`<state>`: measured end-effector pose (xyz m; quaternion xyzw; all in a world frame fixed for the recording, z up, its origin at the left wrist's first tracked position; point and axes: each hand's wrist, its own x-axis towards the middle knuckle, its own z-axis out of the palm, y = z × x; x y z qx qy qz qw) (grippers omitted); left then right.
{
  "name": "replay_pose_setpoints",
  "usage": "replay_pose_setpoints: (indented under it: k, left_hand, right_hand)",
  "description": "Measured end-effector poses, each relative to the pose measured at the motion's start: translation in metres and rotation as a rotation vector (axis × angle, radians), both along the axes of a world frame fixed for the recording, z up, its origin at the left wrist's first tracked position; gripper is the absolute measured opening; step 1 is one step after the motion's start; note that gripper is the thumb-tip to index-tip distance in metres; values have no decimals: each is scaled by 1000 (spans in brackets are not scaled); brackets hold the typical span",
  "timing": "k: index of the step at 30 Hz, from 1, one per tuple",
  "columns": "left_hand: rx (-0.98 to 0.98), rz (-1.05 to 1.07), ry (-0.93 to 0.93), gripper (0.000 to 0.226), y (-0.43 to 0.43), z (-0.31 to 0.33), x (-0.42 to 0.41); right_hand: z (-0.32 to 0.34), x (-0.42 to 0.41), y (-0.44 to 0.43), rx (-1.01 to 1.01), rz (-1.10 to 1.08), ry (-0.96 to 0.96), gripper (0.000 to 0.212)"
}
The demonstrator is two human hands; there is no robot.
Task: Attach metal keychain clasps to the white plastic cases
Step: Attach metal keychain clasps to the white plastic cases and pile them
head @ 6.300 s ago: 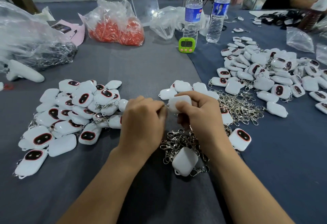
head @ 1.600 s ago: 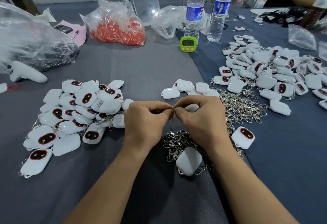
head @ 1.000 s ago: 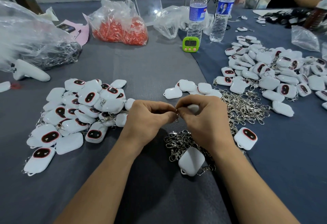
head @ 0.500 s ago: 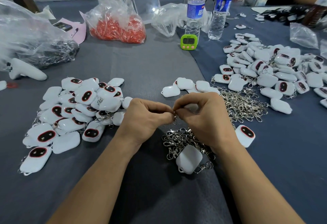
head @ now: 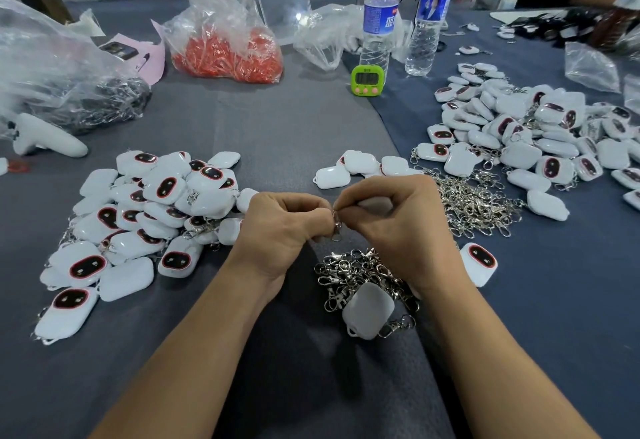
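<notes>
My left hand and my right hand meet at the table's middle, fingertips together. Between them they pinch a small metal keychain clasp, whose ring hangs below the fingers. My right hand also curls round a white plastic case, mostly hidden in the palm. Under my right wrist lies a heap of loose clasps with one white case on it. A pile of white cases with dark oval faces lies at the left.
A larger clasp heap and a wide spread of white cases fill the right. A few bare cases lie beyond my hands. Further back stand a green timer, two water bottles and a bag of red parts.
My hands have stayed together at the same spot, fingertips working on the clasp. The clasp's ring now hangs slightly lower between the fingers. Nothing on the table has shifted.
</notes>
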<state>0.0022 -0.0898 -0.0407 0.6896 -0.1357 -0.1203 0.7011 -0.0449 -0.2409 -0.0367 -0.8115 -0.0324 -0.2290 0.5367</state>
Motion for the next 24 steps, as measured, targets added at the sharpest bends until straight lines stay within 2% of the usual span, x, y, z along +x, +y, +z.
replay_pose_setpoints:
  k: [3,5,8,13,16,19,24]
  left_hand:
    - [-76,81,-82,18,-2,0,-1]
    - [-55,134,-171,18,-2,0,-1]
    - [97,223,-332,15,-1,-2,-2]
    - [600,391,-756,3,2,-7,-4]
    - [842,304,-849,5,-1,-15,-4]
    - [857,162,-716,10,-5,-19,-2]
    - [761,53,-689,12,-3,-21,2]
  right_hand:
    - [0,2,0,368,-43,87,20]
    - [-1,3,-6,609,-26,160,35]
    - [0,4,-10,762,26,215,46]
    - [1,4,-7,544,-32,94,40]
    - [-5,6,-8,483,-57,151,35]
    - [-13,11,-7,273,-163,233,27]
    - [-18,12,-5,-56,-297,314,12]
